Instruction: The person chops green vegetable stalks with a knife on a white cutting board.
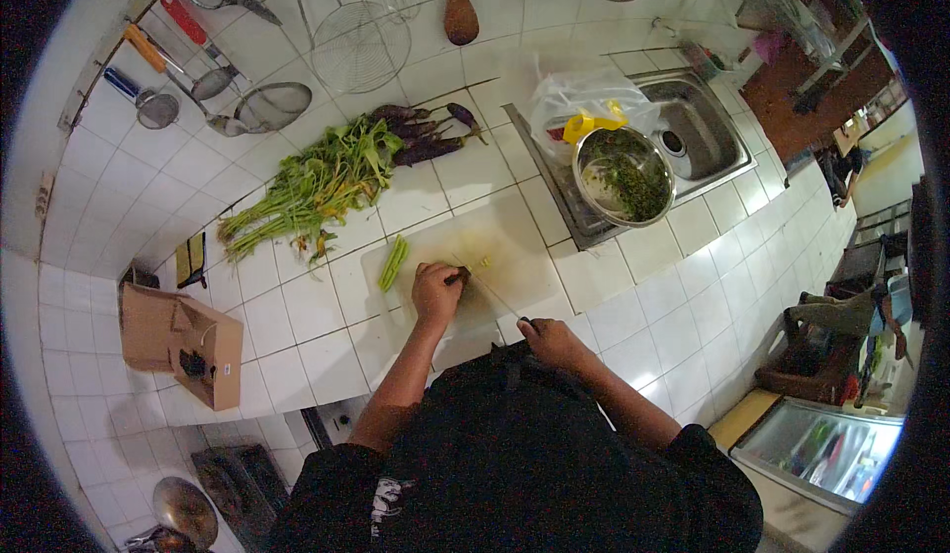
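On a pale cutting board (pixel 523 245), my left hand (pixel 436 292) is closed on a dark piece of food, probably eggplant (pixel 459 276). My right hand (pixel 551 339) grips the dark handle of a kitchen knife (pixel 496 295), whose thin blade reaches toward the dark piece. A few small pale green bits (pixel 486 261) lie just past the blade. To the left of my left hand, cut green stalks (pixel 393 262) rest on the board's left side. Whether the blade touches the piece is not clear.
Leafy greens (pixel 319 182) and eggplants (pixel 427 134) lie along the wall. A steel bowl of chopped greens (pixel 631 182) and a plastic bag (pixel 586 97) stand by the sink (pixel 701 123). An opened cardboard box (pixel 223 360) sits at left. Other people are at the far right.
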A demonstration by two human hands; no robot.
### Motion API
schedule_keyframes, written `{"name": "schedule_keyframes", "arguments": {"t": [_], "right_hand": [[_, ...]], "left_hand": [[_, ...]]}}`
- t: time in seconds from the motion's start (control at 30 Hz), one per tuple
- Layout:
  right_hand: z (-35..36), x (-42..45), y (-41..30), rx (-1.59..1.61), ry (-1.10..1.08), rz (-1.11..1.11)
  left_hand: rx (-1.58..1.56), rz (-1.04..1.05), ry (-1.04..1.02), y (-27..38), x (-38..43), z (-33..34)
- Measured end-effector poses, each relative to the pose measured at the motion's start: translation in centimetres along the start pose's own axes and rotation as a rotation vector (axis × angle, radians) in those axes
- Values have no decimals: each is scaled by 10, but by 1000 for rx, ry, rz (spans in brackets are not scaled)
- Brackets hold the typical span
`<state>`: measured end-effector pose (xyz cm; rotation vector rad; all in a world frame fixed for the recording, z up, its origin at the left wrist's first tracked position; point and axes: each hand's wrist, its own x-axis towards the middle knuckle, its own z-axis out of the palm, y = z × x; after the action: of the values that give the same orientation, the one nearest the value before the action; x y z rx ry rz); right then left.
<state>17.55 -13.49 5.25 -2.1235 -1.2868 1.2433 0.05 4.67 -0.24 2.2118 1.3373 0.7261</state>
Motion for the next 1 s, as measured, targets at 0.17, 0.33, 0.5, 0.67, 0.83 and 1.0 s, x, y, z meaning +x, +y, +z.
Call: {"name": "schedule_keyframes", "arguments": {"t": [0.17, 0.33, 0.5, 0.67, 0.83, 1.0], "right_hand": [[4, 19, -7, -7, 37, -113], [-3, 13, -6, -94, 3, -110], [-1, 19, -13, -178, 28, -72], [-1, 11, -13, -143, 46, -11], [4, 8, 19, 8, 25, -45], [1, -1, 0, 46, -1, 3]], "left_hand": [[58, 81, -38, -3, 6, -4], [25, 15, -64, -3, 3, -1], [19, 42, -14, -6, 0, 3], [48, -16, -16, 3, 2, 0], [10, 1, -29, -3, 2, 2], [26, 79, 12, -7, 3, 4]]}}
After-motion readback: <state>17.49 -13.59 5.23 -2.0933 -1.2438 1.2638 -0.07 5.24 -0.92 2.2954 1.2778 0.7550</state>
